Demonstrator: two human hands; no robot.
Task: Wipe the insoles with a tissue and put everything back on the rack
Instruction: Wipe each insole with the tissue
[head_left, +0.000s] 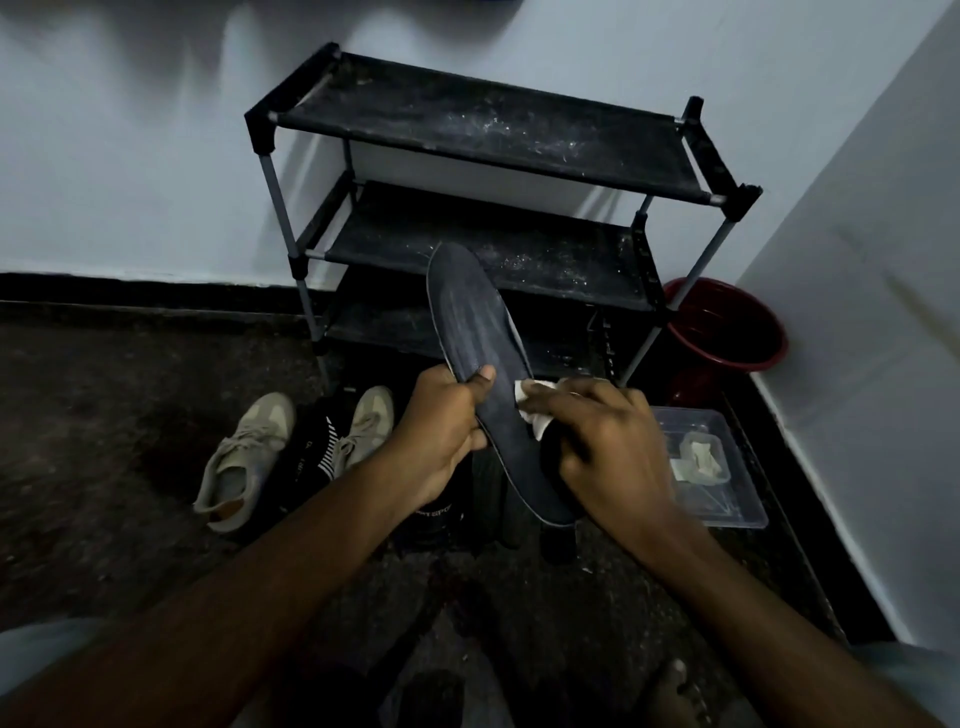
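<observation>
A long dark insole (470, 322) is held up in front of the black shoe rack (488, 124), toe end pointing away. My left hand (441, 431) grips its left edge near the middle, thumb on top. My right hand (602, 441) presses a white tissue (535, 402) against the insole's right side near the heel half. The heel end sticks out below my right hand. All three rack shelves look bare and dusty.
A pair of beige sneakers (249, 457) lies on the dark floor at left, with dark shoes (436, 514) under my hands. A clear plastic box (717, 467) with crumpled tissues sits at right. A red bucket (727, 327) stands in the corner beside the rack.
</observation>
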